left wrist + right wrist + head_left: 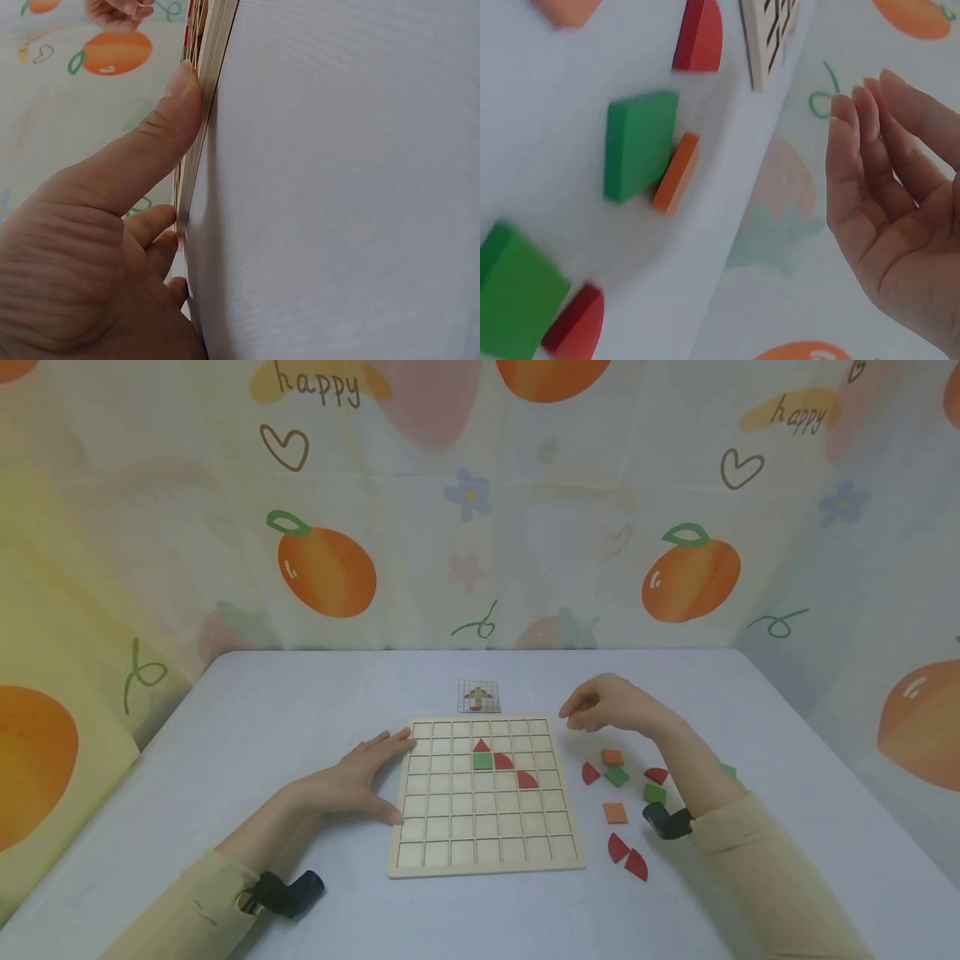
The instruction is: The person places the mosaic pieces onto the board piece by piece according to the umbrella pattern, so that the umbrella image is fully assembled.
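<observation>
Left hand (348, 783) spread, touching the left edge of the grid board (486, 825), mid-counter (337, 693); right hand (618, 703) hovers beyond its far right corner, fingers loosely bent, nothing visibly held.

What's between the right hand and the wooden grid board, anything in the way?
Nothing visible: the right hand hovers just off the far right corner of the wooden grid board, and the loose coloured pieces lie beside the board, nearer the person.

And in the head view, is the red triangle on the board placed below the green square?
No, the red triangle sits in the cell directly above the green square on the gridded board.
</observation>
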A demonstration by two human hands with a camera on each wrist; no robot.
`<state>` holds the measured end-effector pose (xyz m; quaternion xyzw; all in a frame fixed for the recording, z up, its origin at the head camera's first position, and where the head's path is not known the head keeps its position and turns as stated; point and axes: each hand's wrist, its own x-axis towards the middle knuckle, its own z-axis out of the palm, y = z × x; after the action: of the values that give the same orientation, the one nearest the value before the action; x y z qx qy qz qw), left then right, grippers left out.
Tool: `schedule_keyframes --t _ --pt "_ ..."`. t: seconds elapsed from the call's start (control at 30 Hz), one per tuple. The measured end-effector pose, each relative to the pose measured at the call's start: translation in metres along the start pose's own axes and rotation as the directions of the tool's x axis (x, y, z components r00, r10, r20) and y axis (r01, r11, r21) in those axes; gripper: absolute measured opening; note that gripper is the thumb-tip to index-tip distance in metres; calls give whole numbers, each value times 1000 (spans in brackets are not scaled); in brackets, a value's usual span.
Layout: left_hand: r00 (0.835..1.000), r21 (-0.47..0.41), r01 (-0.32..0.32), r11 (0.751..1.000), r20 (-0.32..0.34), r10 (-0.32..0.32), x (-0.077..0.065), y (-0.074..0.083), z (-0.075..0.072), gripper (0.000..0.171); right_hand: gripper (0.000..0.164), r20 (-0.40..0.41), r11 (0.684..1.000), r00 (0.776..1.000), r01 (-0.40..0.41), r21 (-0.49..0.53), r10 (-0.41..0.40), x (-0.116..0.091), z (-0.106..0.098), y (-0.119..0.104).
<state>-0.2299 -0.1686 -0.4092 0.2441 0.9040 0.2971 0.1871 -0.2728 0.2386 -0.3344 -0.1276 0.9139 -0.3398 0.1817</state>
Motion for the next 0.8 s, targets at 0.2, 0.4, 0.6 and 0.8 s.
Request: schedule_keyframes --t 0.2,0.4,0.6,0.8 --pt "1000 -4 2 1000 2 -2 0 2 0 111 25 5 999 999 -45 -12 45 -12 -9 18" --pt "1000 9 30 1000 5 -30 1 0 1 111 20 45 994 995 -86 -61 89 -19 -8 36" --pt "999 6 37 999 6 -37 1 1 0 111 15 83 994 992 -87 -64 92 -28 -11 52" --pt "999 12 37 999 3 -37 1 1 0 111 24 69 989 991 -111 -98 118 -33 -16 68"
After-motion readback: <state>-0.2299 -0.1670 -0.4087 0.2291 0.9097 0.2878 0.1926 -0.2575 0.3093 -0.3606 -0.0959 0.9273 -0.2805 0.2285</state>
